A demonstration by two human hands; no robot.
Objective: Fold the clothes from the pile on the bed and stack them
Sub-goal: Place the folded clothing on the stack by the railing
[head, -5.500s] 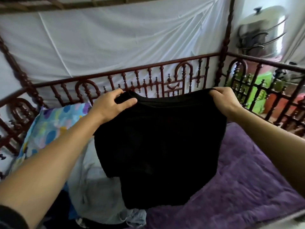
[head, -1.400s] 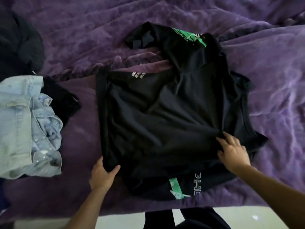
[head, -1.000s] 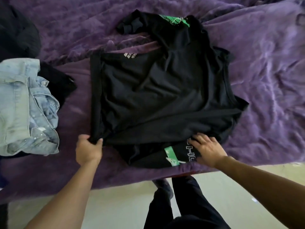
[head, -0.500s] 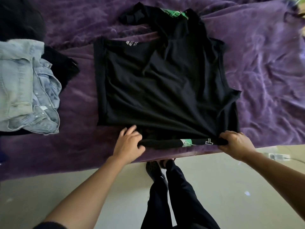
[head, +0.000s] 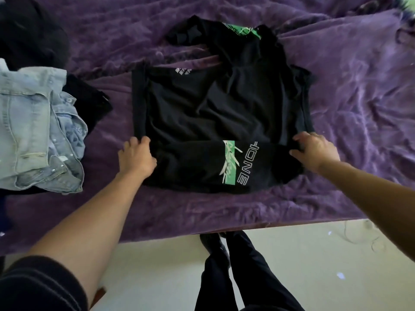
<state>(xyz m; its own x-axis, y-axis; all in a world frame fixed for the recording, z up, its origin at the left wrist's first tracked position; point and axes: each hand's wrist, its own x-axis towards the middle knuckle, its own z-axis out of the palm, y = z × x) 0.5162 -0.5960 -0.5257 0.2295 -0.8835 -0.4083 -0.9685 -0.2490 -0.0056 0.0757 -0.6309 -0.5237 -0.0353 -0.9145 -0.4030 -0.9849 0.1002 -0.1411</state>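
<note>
Black T-shirt (head: pixel 215 108) lies spread on the purple bed cover (head: pixel 359 108) in the middle of the frame, its near edge with the green print turned up over the body. Left hand (head: pixel 137 158) and right hand (head: pixel 314 153) grip the ends of that turned-up band, fingers (head: pixel 140 142) curled into the cloth. Folding looks barely begun: denim jeans (head: pixel 29 131) and dark clothes (head: pixel 87 102) lie unfolded at the left, and no finished stack shows.
</note>
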